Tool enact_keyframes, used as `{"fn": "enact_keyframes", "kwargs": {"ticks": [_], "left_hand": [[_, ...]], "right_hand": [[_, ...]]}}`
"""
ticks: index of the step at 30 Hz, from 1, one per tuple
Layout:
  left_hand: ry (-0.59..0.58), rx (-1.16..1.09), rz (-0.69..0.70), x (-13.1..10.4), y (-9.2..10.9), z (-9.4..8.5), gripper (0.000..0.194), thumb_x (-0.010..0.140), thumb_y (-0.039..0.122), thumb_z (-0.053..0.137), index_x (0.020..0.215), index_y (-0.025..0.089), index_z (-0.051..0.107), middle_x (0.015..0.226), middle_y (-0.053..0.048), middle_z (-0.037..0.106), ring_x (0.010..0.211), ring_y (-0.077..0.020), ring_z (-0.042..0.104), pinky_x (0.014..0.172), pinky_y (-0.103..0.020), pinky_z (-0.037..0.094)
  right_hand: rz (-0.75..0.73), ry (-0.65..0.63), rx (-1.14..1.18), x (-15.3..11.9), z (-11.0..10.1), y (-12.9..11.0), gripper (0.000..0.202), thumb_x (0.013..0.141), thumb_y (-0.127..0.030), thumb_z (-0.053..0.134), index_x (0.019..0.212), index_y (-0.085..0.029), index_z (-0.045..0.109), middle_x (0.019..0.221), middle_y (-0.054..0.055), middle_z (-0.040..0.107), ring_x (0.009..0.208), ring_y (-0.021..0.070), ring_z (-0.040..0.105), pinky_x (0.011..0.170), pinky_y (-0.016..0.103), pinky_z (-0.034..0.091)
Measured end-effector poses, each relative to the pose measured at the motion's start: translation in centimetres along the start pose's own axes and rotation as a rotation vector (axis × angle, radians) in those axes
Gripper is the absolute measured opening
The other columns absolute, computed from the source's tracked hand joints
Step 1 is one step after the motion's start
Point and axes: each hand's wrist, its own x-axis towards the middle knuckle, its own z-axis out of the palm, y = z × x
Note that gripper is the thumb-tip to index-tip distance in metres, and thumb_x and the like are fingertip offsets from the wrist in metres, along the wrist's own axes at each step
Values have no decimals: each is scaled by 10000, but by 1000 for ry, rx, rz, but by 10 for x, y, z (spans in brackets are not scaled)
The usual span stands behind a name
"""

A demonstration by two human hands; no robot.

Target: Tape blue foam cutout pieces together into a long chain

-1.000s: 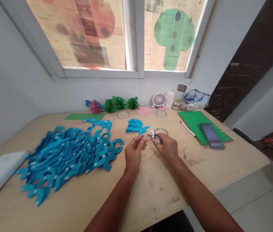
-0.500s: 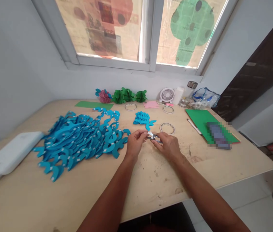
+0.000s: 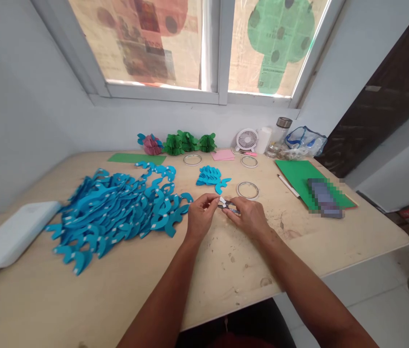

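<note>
Observed on the table: heap of blue paper pieces, left of both hands. Seen in the right hand, gripped narrowly: small cutting tool, long axis roughly sideways, tips toward the left hand. Pinched there, at the tips, nearer left: white piece. Contact with blades: cannot tell.

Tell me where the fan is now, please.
In the head view, the fan stands right of centre by the wall, between the pink paper and the bottle.
</note>
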Motion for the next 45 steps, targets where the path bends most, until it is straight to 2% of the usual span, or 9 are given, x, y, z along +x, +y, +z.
{"fn": "enact_keyframes", "kwargs": {"ticks": [6,11,15,20,29,35,45], "left_hand": [[-36,-139,-31,0,-1,3,132,729,293,595,745,165,620,712,-11,641,683,-132,592,667,-250,466],[66,-215,-75,2,-1,3,169,743,325,577,781,162,600,789,-40,663,722,-143,612,664,-259,472],[60,-242,-131,2,1,2,235,741,332,574,904,164,593,788,-43,675,716,-149,624,687,-278,478],[25,-204,-130,1,3,2,400,663,250,647,1045,177,551,708,-1,656,688,-139,622,689,-261,470],[27,-142,-101,0,4,1,423,646,206,631,1056,175,531,667,30,605,615,-103,573,623,-223,447],[38,-128,-100,1,2,1,452,652,189,613,1084,179,483,656,40,587,626,-105,569,636,-226,447],[81,-317,-226,3,-6,0,486,617,218,639,1056,165,437,652,45,580,603,-105,579,634,-242,462]], "right_hand": [[2,-8,-11,0,-2,-1,343,848,-485,446,1022,-233,602,864,25,670,746,139,591,597,232,319],[14,-61,-34,0,-4,-1,349,852,-483,444,1058,-243,591,898,29,673,781,144,595,607,232,325],[12,-72,-37,0,-5,-2,344,852,-476,448,1070,-246,582,909,26,672,801,151,597,606,236,324],[1,-111,-70,0,-4,-3,329,848,-481,455,985,-222,603,893,40,666,778,148,589,590,236,305],[-17,-131,-102,0,-3,-5,337,849,-494,451,934,-202,597,885,41,662,764,154,592,572,240,282],[-18,-149,-100,0,-3,-6,328,848,-484,462,945,-202,598,894,46,658,777,150,595,584,242,303],[-15,-131,-99,0,-1,-8,323,846,-484,466,959,-209,593,889,43,662,770,149,600,589,239,317]]}}
